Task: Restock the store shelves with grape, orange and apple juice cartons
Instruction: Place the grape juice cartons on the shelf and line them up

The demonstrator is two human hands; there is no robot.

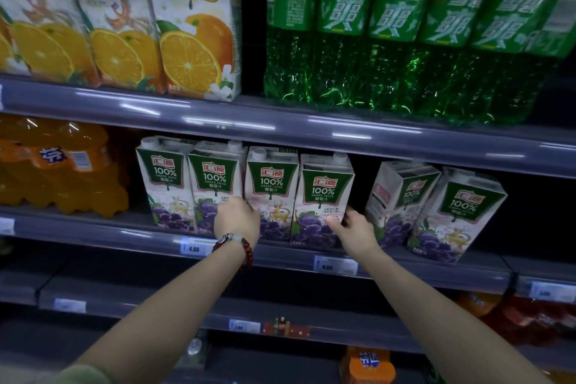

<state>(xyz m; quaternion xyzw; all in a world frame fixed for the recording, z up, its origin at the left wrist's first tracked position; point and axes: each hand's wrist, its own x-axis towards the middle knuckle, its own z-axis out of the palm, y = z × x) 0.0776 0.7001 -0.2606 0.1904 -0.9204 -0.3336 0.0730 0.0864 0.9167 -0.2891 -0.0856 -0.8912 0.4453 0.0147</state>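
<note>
Both hands on the grape juice cartons (322,196) — left hand (237,217) grips one edge, right hand (355,229) pinches the other, shelf (156,238) beneath.

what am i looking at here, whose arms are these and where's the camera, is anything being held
There is no machine here. A person wears a wide-angle camera on the head, so you see their own two arms reaching forward to store shelves.

The left hand, with a beaded bracelet on the wrist, rests against the front of the grape juice cartons. The right hand grips the lower right edge of the fourth grape carton, apparently nudging it into line. Nothing is lifted off the shelf.

Two more grape cartons stand tilted further right. Above are orange juice cartons and green soda bottles; orange soda bottles sit at left.
</note>
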